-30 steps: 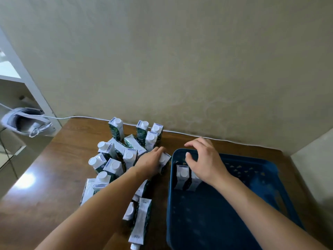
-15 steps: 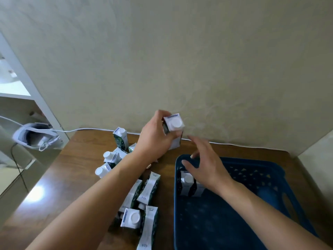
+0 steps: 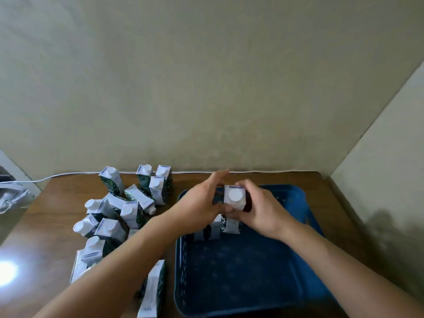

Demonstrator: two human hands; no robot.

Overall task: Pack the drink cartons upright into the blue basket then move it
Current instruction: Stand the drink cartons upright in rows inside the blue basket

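A blue basket point(image 3: 243, 292) lies on the wooden table at the right. Over its far left corner both hands hold one white-capped drink carton point(image 3: 235, 197) upright: my left hand point(image 3: 202, 203) grips its left side, my right hand point(image 3: 261, 210) curls round its right side. Below them two cartons point(image 3: 218, 228) stand upright inside the basket. Left of the basket is a pile of several cartons point(image 3: 119, 212), some standing, some lying, and one lies flat point(image 3: 152, 292) near the front edge.
A white cable point(image 3: 75, 174) runs along the wall at the table's back edge. A white object point(image 3: 11, 196) sits off the table's left side. Walls close the back and the right of the table.
My left hand carried the carton from above the pile rightward over the basket. My right hand left the cartons in the basket and took hold of the carried carton.
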